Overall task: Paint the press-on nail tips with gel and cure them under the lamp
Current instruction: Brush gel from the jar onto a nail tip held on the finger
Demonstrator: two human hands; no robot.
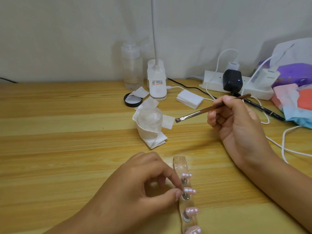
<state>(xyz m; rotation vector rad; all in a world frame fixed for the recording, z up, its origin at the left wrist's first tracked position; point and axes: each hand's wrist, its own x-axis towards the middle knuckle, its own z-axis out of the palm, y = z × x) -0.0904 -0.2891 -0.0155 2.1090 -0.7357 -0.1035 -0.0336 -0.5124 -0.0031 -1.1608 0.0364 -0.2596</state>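
Steadying the strip [181, 163] on the tabletop [67, 132], the left hand [135, 191] pinches a peg [184, 196] under the second of four tips [190, 191]. The right hand [236, 122] grips the brush [199, 112], raised well beyond the strip. Risk: a nudged peg may tilt its tip and smear any wet gel. The strip's long axis runs away from the person, and the tips point toward the right hand.
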